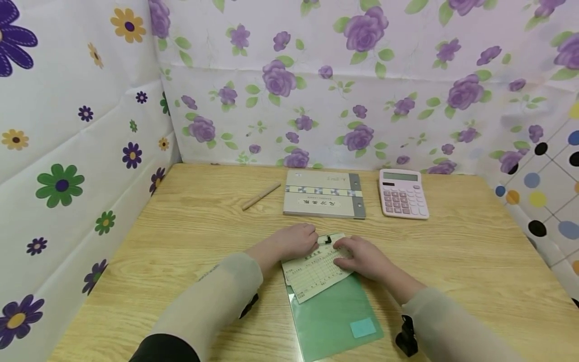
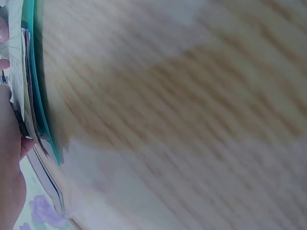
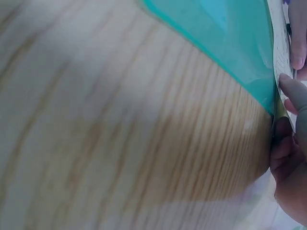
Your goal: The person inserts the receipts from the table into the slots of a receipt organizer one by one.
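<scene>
A stack of printed paper slips (image 1: pixel 316 275) lies at a slant over the upper part of a translucent green folder (image 1: pixel 330 314). At the top of the slips is a small black clip (image 1: pixel 327 240) with a metal part. My left hand (image 1: pixel 296 242), fingers curled, grips the slips at their upper left corner, right beside the clip. From the right, my right hand (image 1: pixel 364 259) pinches the slips' edge, thumb on top; in the right wrist view its other fingers (image 3: pixel 283 143) are tucked beneath. A pale blue label (image 1: pixel 363 328) shows at the folder's lower right.
Behind the hands lies a grey-white account book (image 1: pixel 323 201) with a patterned band. A pink calculator (image 1: pixel 403 194) is to its right, a brown pen (image 1: pixel 261 196) to its left. Flower-patterned cloth (image 1: pixel 316 100) hangs along the back edge of the wooden table (image 1: pixel 475 251).
</scene>
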`<state>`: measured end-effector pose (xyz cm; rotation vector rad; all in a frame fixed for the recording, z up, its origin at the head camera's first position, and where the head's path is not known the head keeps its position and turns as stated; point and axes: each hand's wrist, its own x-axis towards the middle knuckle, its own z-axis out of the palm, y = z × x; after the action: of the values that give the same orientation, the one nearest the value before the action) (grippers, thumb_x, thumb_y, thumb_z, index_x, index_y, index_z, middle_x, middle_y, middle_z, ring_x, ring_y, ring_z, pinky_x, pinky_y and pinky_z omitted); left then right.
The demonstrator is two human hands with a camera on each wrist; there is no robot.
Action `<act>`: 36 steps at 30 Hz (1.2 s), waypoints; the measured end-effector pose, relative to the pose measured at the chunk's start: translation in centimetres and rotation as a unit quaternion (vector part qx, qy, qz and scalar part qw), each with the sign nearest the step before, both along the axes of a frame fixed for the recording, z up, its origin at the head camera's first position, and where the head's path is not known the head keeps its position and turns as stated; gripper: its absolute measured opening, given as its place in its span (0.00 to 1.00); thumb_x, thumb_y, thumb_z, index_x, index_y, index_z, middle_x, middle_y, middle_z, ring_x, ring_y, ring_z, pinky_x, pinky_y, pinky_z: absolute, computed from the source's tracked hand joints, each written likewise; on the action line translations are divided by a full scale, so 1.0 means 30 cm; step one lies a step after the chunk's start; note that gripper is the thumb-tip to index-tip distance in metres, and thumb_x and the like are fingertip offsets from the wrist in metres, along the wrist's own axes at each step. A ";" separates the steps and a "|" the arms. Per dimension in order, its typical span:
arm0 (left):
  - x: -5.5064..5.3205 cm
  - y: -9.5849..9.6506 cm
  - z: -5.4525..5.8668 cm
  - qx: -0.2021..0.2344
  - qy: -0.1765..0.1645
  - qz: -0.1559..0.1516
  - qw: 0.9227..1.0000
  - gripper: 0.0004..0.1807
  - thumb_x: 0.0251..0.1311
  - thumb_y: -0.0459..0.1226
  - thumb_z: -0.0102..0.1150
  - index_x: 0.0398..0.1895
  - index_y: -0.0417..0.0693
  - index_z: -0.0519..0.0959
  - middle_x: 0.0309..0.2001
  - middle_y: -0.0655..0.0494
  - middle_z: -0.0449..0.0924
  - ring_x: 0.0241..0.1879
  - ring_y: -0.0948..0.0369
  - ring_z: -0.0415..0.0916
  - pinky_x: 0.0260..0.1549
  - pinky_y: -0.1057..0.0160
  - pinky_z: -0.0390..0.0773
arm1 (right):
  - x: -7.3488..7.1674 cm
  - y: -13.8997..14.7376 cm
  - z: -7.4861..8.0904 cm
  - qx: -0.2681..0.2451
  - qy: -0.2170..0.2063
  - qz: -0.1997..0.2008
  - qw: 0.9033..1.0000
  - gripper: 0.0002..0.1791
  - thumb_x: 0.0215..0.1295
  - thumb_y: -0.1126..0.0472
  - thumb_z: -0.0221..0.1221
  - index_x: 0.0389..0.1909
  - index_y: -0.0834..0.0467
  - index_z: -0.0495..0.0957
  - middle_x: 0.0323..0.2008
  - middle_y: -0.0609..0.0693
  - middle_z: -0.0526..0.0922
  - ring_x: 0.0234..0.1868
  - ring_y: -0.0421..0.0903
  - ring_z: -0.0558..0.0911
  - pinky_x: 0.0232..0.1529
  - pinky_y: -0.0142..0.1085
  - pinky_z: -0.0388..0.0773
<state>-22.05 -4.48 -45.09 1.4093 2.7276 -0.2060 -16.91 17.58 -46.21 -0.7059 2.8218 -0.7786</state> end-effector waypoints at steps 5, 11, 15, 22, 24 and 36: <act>-0.002 0.005 0.000 -0.009 -0.002 0.001 1.000 0.16 0.72 0.45 0.39 0.45 0.45 0.75 0.38 0.56 0.69 0.38 0.62 0.69 0.43 0.64 0.73 | -0.001 -0.015 -0.001 0.004 0.008 -0.020 1.000 0.19 0.59 0.49 0.63 0.48 0.52 0.77 0.37 0.49 0.78 0.32 0.42 0.73 0.33 0.38 0.71; -0.001 0.008 0.005 -0.008 -0.004 -0.001 1.000 0.16 0.72 0.43 0.39 0.45 0.44 0.75 0.38 0.55 0.70 0.38 0.61 0.70 0.44 0.64 0.73 | -0.002 -0.024 -0.005 0.010 0.019 -0.029 0.999 0.19 0.59 0.48 0.63 0.49 0.51 0.77 0.38 0.50 0.79 0.33 0.43 0.74 0.33 0.39 0.72; 0.001 0.008 0.010 -0.009 0.002 -0.010 1.000 0.16 0.72 0.43 0.39 0.46 0.44 0.76 0.39 0.54 0.71 0.40 0.60 0.71 0.45 0.64 0.73 | 0.000 -0.020 -0.004 0.010 0.012 -0.018 1.000 0.20 0.58 0.50 0.64 0.51 0.50 0.77 0.38 0.50 0.78 0.31 0.42 0.73 0.33 0.39 0.72; -0.001 0.005 0.012 -0.007 0.014 -0.023 1.000 0.16 0.72 0.43 0.39 0.43 0.43 0.75 0.38 0.54 0.71 0.38 0.61 0.71 0.43 0.64 0.73 | -0.005 -0.027 -0.004 0.010 0.016 -0.037 0.999 0.20 0.59 0.48 0.62 0.49 0.52 0.77 0.41 0.51 0.81 0.40 0.49 0.79 0.41 0.45 0.75; -0.003 0.004 0.008 -0.004 0.011 -0.019 1.000 0.16 0.72 0.43 0.39 0.44 0.44 0.75 0.38 0.55 0.71 0.38 0.60 0.71 0.43 0.64 0.73 | -0.006 -0.034 -0.002 0.014 0.016 -0.050 0.998 0.20 0.60 0.48 0.62 0.49 0.54 0.77 0.41 0.52 0.81 0.42 0.51 0.79 0.42 0.47 0.75; 0.001 0.006 -0.004 0.007 0.016 -0.010 1.000 0.16 0.71 0.44 0.40 0.41 0.45 0.75 0.36 0.56 0.70 0.36 0.61 0.70 0.41 0.64 0.74 | -0.005 -0.048 -0.006 0.030 0.034 -0.073 0.996 0.20 0.59 0.47 0.62 0.47 0.54 0.77 0.37 0.51 0.82 0.38 0.50 0.79 0.38 0.46 0.76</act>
<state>-22.01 -4.32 -45.22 1.4484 2.7469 -0.2123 -17.07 16.15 -46.38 -0.5317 2.9707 -0.6998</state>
